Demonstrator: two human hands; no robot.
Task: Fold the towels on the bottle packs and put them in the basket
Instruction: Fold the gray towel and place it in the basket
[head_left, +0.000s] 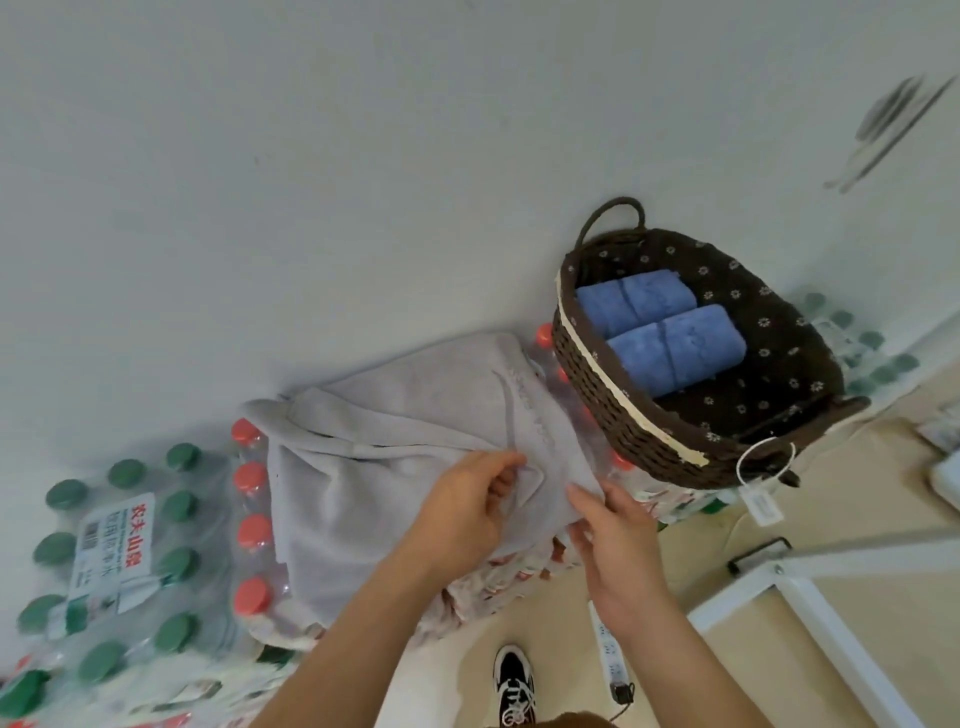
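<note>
Left hand (467, 501) and right hand (621, 527) pinch the grey towel (389, 441) at its near edge; best pull taut, match corners first.

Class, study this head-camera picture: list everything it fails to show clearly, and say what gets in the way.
All in the head view:
Red-capped pack: mostly covered by the grey towel; bottle count unknown.
Basket bottom: hidden beneath two blue towels.
Dark object on the wall, top right: motion-blurred.
Basket's white tag: print too small.
Green-capped pack: cut off by the left edge.
</note>
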